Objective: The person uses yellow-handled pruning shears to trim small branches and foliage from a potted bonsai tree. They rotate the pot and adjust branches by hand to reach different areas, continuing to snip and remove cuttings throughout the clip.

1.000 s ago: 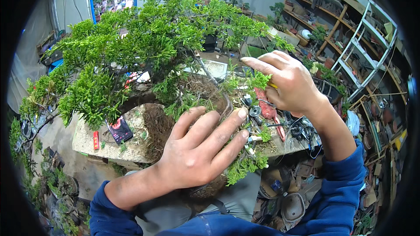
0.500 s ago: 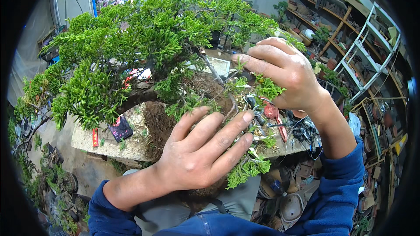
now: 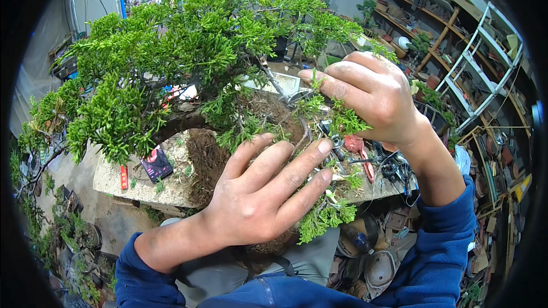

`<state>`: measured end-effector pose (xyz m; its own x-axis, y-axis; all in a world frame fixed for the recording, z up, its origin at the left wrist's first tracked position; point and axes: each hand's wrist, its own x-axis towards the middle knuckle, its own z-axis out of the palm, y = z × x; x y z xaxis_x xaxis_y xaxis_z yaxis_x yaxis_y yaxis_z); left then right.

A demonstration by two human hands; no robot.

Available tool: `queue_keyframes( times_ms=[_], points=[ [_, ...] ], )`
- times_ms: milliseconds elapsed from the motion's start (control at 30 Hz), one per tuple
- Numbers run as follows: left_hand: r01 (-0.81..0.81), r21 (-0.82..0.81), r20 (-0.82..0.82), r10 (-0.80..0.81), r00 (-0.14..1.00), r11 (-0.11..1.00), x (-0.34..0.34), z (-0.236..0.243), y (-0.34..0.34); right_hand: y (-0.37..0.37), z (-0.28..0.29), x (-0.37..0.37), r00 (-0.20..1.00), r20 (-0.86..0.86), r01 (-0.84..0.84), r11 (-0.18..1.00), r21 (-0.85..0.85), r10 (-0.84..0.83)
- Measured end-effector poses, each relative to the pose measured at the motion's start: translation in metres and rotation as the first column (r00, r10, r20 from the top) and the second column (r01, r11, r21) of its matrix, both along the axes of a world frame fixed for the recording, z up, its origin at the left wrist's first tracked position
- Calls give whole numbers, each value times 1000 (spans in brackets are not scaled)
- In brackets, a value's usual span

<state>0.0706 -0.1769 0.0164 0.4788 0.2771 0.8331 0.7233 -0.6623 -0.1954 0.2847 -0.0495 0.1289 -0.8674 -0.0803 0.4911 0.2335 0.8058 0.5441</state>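
A juniper bonsai with dense green foliage spreads over the upper left, its thick trunk arching above a brown root ball. My left hand rests across the lower twigs, fingers stretched and apart; its thumb is hidden. A thin bare branch runs down toward its fingertips. Right of it, my right hand is closed with bent fingers around a small juniper sprig; the thumb and exact grip are hidden. Below the left fingers hangs another leafy sprig.
On the pale work slab lie a dark packet, a red strip, red-handled pliers and tangled black wire. A white ladder leans by cluttered shelves at right. Pots and debris cover the floor below.
My left hand has edged slightly upward, and the right hand's fingers have shifted a little. The nearby sprigs have moved slightly with them.
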Motion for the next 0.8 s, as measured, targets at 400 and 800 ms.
queue_keyframes(
  times_ms=[400, 800],
  points=[
    [15, -16, 30, -14, 999, 1000, 3, -2, -1, 2, -39, 15, 818, -328, -57, 500, -864, -473],
    [-15, 44, 64, 12, 998, 999, 23, -2, -5, -75, -20, -18, 845, -453, -136, 704, -697, -285]
  ],
)
